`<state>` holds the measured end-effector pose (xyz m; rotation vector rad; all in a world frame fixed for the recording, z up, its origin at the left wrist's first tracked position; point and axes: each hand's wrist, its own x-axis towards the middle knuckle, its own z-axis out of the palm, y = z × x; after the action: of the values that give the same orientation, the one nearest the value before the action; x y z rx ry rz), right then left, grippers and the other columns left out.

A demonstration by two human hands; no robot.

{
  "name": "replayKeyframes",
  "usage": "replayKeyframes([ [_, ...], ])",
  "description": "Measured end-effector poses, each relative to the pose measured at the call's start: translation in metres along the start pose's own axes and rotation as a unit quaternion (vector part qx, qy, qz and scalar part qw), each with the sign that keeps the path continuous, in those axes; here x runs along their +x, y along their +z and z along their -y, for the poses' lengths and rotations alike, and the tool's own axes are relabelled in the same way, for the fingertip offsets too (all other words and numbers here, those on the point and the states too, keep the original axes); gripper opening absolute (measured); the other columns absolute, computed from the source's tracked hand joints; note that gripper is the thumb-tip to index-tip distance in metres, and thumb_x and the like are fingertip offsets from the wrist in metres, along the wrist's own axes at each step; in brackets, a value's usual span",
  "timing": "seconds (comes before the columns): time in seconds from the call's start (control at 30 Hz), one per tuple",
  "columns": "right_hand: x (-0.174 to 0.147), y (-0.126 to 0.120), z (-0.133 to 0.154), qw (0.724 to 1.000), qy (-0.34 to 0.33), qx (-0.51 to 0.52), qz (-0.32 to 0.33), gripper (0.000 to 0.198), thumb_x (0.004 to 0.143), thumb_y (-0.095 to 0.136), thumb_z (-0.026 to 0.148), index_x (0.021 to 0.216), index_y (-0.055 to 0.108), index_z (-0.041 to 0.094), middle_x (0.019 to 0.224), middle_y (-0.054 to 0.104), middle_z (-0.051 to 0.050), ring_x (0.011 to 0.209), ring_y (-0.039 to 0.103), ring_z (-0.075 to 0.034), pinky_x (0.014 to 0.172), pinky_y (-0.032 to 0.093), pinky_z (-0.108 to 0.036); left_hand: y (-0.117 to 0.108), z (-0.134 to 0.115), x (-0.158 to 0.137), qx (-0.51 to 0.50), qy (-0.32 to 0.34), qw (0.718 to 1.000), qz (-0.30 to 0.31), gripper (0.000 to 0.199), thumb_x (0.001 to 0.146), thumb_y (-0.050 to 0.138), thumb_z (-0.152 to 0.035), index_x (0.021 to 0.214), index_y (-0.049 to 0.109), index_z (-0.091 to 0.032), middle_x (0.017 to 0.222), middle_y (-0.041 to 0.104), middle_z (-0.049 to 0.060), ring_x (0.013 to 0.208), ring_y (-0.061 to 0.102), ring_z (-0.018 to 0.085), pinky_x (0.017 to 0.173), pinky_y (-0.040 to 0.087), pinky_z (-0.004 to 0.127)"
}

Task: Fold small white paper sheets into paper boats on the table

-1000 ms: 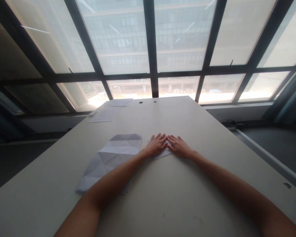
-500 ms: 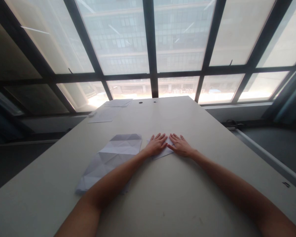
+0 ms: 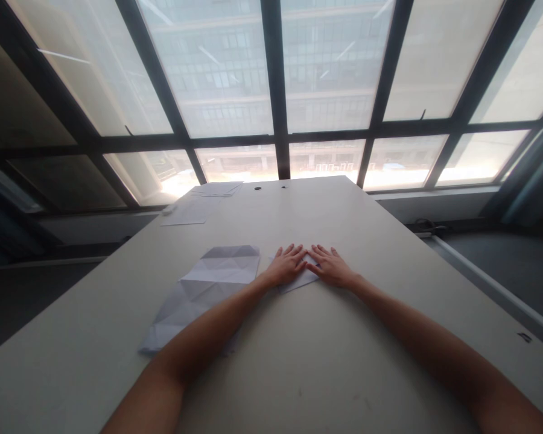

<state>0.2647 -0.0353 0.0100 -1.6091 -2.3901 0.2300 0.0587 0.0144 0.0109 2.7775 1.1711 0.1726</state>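
A folded piece of white paper lies flat on the white table, mostly covered by my hands. My left hand rests on its left part, palm down with fingers spread. On its right part lies my right hand, likewise flat with fingers apart. The two thumbs nearly meet over the paper. To the left is a larger creased sheet of white paper, with fold lines across it; my left forearm passes over its lower right part and hides some of it.
Several loose white sheets lie at the table's far left, with another sheet nearer. A small black round spot shows near the far edge. Large framed windows rise behind the table. A dark mark is at the right edge.
Hardly anything differs. Both hands stay pressed on the folded paper, with only a very slight shift of the fingers.
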Motion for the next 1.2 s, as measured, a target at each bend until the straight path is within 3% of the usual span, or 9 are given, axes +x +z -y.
replayKeyframes([
  [0.27,-0.001,-0.001,0.001,1.000,-0.001,-0.012,0.000,0.070,0.098,0.023,0.065,0.153,0.032,0.023,0.160,0.028,-0.013,0.148,0.022,-0.026,0.118,0.012,-0.050,-0.002,-0.002,-0.001,0.003,-0.006,1.000,-0.001,0.053,0.102,0.027,-0.052,0.151,0.032,-0.032,0.162,0.026,0.004,0.149,0.019,0.028,0.117,0.018,0.058],
  [0.57,-0.001,0.001,0.000,1.000,-0.005,-0.019,-0.002,0.072,0.098,0.020,0.065,0.153,0.033,0.020,0.160,0.027,-0.013,0.149,0.020,-0.027,0.118,0.011,-0.050,0.002,-0.002,0.000,-0.001,-0.017,1.000,-0.020,0.056,0.101,0.029,-0.053,0.149,0.032,-0.023,0.159,0.032,0.009,0.148,0.022,0.028,0.118,0.018,0.056],
  [1.2,0.000,0.004,-0.003,1.000,-0.009,-0.023,0.004,0.075,0.098,0.016,0.066,0.155,0.030,0.020,0.161,0.025,-0.012,0.149,0.018,-0.026,0.119,0.010,-0.052,0.007,0.003,0.002,-0.009,-0.010,0.999,-0.029,0.053,0.100,0.031,-0.050,0.148,0.035,-0.027,0.159,0.031,0.004,0.148,0.023,0.028,0.118,0.018,0.057],
])
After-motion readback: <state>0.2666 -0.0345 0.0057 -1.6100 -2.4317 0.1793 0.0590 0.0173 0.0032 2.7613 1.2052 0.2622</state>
